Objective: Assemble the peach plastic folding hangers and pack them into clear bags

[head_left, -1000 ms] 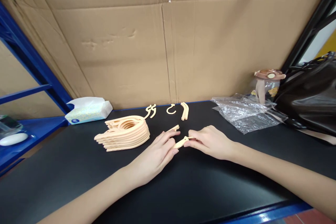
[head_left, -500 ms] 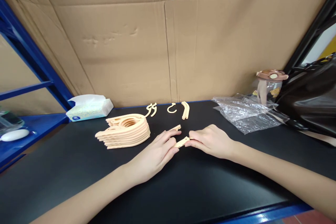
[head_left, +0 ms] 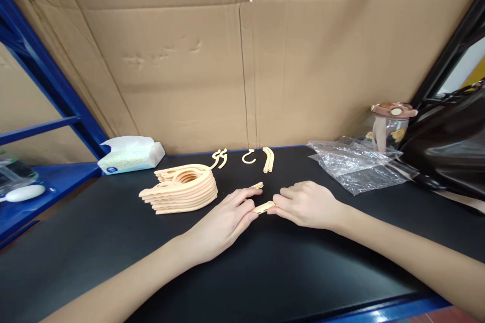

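My left hand [head_left: 227, 222] grips a cream plastic piece [head_left: 263, 208] between thumb and fingers, just above the black tabletop. A second cream end [head_left: 258, 185] sticks out past its index finger; whether it belongs to the same piece is hidden. My right hand [head_left: 303, 204] pinches the piece's right end, its fingers curled together. Left of my hands lies a stack of cream hanger parts [head_left: 185, 194]. Behind them are two small cream hooks [head_left: 219, 158], one single hook [head_left: 249, 157] and some curved cream arms [head_left: 269, 159].
A tissue pack [head_left: 132, 155] stands at the back left. Crumpled clear plastic [head_left: 356, 164], a lidded bottle [head_left: 394, 123] and a dark bag [head_left: 447, 146] occupy the right. Cardboard [head_left: 170, 75] rises behind the black table [head_left: 265, 272].
My right fingers have closed in more over the right end of the piece, and the piece lies a little flatter. My left hand has barely moved.
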`<state>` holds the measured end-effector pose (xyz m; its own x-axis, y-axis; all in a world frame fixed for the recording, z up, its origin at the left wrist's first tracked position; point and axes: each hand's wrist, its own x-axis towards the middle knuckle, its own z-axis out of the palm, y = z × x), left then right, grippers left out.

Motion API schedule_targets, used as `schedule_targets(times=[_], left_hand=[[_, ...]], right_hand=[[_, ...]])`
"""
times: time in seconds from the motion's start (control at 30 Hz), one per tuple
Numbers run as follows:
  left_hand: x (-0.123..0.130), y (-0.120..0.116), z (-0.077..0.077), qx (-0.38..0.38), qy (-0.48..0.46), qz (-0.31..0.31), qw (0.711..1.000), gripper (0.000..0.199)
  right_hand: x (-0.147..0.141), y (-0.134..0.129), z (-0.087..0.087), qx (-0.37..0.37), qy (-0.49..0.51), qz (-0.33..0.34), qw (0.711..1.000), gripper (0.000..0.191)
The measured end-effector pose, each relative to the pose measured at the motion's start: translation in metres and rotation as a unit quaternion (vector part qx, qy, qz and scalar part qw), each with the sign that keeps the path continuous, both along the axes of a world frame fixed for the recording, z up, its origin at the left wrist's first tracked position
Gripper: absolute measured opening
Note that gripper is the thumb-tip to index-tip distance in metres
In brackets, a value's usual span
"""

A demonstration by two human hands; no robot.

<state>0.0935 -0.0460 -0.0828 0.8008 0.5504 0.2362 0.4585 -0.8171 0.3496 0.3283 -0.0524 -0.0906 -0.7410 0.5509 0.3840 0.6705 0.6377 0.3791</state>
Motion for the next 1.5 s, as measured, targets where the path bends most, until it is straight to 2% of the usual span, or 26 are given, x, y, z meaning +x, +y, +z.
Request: schedule_targets(times=[0.57,1.0,1.5], left_hand=[[-0.0005,-0.0003,-0.0015,0.035,0.015,-0.003,0.999,0.028],[-0.0028,-0.0009,-0.0019,0.019,0.025,-0.011,0.999,0.029],[-0.0026,0.0013,-0.0013,0.005,0.019,-0.028,0.999,0.023]], right_hand=[[-0.0017,0.0027,-0.0042,-0.039,0.035,0.015,0.999,0.048],[0.0003,0.0052,-0.0089,0.014,0.062,0.066,0.996,0.047],[0.0012,0.0036,-0.0077,-0.041,0.066,0.063,0.995,0.042]])
